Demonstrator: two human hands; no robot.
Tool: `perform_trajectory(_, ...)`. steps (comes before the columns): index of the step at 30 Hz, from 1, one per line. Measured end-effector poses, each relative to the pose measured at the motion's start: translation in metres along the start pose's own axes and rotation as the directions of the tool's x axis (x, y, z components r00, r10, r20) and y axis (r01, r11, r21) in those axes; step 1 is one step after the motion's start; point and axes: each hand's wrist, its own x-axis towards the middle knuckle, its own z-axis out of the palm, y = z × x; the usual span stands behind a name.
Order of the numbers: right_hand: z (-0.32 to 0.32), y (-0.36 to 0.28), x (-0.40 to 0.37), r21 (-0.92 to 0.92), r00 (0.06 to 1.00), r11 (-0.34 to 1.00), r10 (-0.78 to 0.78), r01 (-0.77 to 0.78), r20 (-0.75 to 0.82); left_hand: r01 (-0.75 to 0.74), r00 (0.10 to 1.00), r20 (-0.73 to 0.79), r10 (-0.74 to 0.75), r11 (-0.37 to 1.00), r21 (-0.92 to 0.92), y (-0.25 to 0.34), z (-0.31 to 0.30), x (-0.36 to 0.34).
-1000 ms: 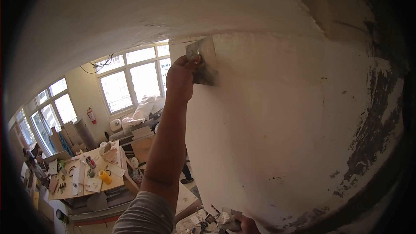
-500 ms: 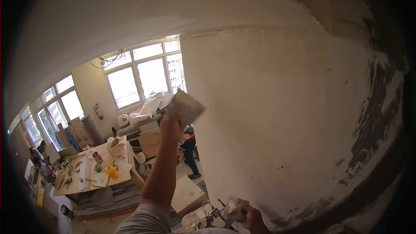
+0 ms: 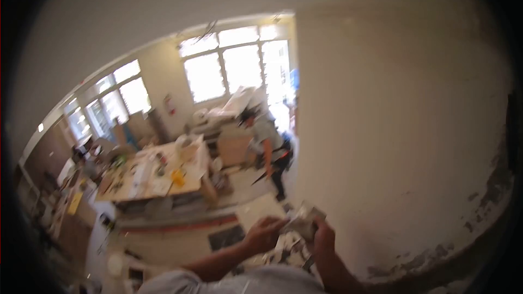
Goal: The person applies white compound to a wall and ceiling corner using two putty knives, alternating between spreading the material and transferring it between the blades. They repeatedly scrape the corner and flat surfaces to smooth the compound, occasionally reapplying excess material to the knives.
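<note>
My left hand [image 3: 264,234] is closed on a putty scraper whose blade is blurred and meets the other scraper in front of my chest. My right hand [image 3: 324,235] grips a second flat scraper [image 3: 306,222], which carries some pale material. The two blades overlap or touch; motion blur hides exactly how. To the right of both hands rises a pale plastered wall [image 3: 392,130] with dark, rough patches near its lower right edge.
A wooden worktable [image 3: 188,182] with tools and an orange-yellow container [image 3: 178,177] stands at the left. A person [image 3: 279,171] in dark trousers is beyond my hands, near the wall's edge. Boards and debris lie below; windows [image 3: 242,65] line the back.
My left hand has come down from its raised position to beside my right hand, bringing the scrapers together. The view has shifted, and more of the person near the wall shows.
</note>
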Motion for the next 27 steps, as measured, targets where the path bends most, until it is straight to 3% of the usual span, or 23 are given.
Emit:
perform_trajectory(1, 0.009, 0.006, 0.002, -0.009, 1.000, 1.000, 0.028, -0.028, -0.008, 0.024, 0.998, 0.053, -0.027, 0.998, 0.066, 0.004, -0.013, -0.003)
perform_trajectory(3, 0.059, -0.022, 0.010, 0.315, 0.975, 0.925, 0.220, -0.212, 0.009, 0.032, 0.996, 0.080, -0.047, 0.983, 0.181, 0.008, -0.032, -0.003)
perform_trajectory(4, 0.057, -0.005, 0.014, 0.089, 0.998, 0.995, 0.048, -0.051, 0.041, 0.033, 0.993, 0.100, -0.058, 0.973, 0.230, 0.012, -0.039, -0.006)
perform_trajectory(5, 0.046, 0.020, 0.027, -0.125, 0.985, 0.981, -0.132, 0.146, 0.113, 0.040, 0.992, 0.103, -0.068, 0.966, 0.256, 0.014, -0.046, -0.009)
perform_trajectory(8, 0.044, 0.040, 0.047, -0.381, 0.942, 0.876, -0.197, 0.294, 0.273, 0.058, 0.988, 0.117, -0.104, 0.936, 0.347, 0.016, -0.058, -0.020)
perform_trajectory(9, 0.055, 0.014, 0.025, -0.656, 0.879, 0.586, -0.286, 0.476, 0.382, 0.090, 0.978, 0.137, -0.157, 0.911, 0.402, 0.022, -0.060, -0.021)
perform_trajectory(10, 0.069, 0.008, 0.027, -0.296, 0.959, 0.946, -0.046, 0.131, 0.279, 0.085, 0.981, 0.123, -0.148, 0.906, 0.415, 0.020, -0.061, -0.023)
perform_trajectory(11, 0.083, 0.003, 0.030, 0.204, 0.968, 0.952, 0.198, -0.228, 0.155, 0.090, 0.984, 0.104, -0.146, 0.903, 0.419, 0.019, -0.059, -0.028)
perform_trajectory(13, 0.068, 0.037, 0.062, 0.127, 0.963, 0.990, 0.029, -0.065, 0.267, 0.128, 0.985, 0.057, -0.166, 0.902, 0.413, 0.018, -0.057, -0.032)
perform_trajectory(14, 0.070, 0.029, 0.059, -0.119, 0.936, 0.985, -0.074, 0.122, 0.345, 0.108, 0.987, 0.062, -0.150, 0.893, 0.437, 0.014, -0.054, -0.036)
perform_trajectory(16, 0.073, 0.013, 0.050, -0.516, 0.830, 0.676, -0.277, 0.526, 0.484, 0.100, 0.991, 0.023, -0.130, 0.856, 0.507, 0.000, -0.048, -0.044)
perform_trajectory(17, 0.086, -0.013, 0.024, -0.583, 0.809, 0.578, -0.274, 0.571, 0.520, 0.095, 0.994, -0.008, -0.106, 0.858, 0.504, -0.004, -0.046, -0.052)
perform_trajectory(19, 0.108, -0.024, 0.024, -0.608, 0.709, 0.367, -0.311, 0.704, 0.633, 0.087, 0.995, -0.077, -0.055, 0.857, 0.508, -0.009, -0.045, -0.055)
perform_trajectory(22, 0.102, -0.010, 0.055, -0.505, 0.523, 0.148, -0.342, 0.851, 0.781, 0.247, 0.968, -0.155, -0.198, 0.863, 0.441, -0.010, -0.043, -0.068)
perform_trajectory(24, 0.112, -0.010, 0.057, -0.476, 0.494, 0.138, -0.300, 0.869, 0.816, 0.290, 0.954, -0.217, -0.207, 0.821, 0.491, -0.001, -0.047, -0.074)
perform_trajectory(27, 0.133, -0.011, 0.055, -0.323, 0.329, 0.065, -0.271, 0.944, 0.905, 0.398, 0.912, -0.307, -0.272, 0.768, 0.502, 0.002, -0.048, -0.090)
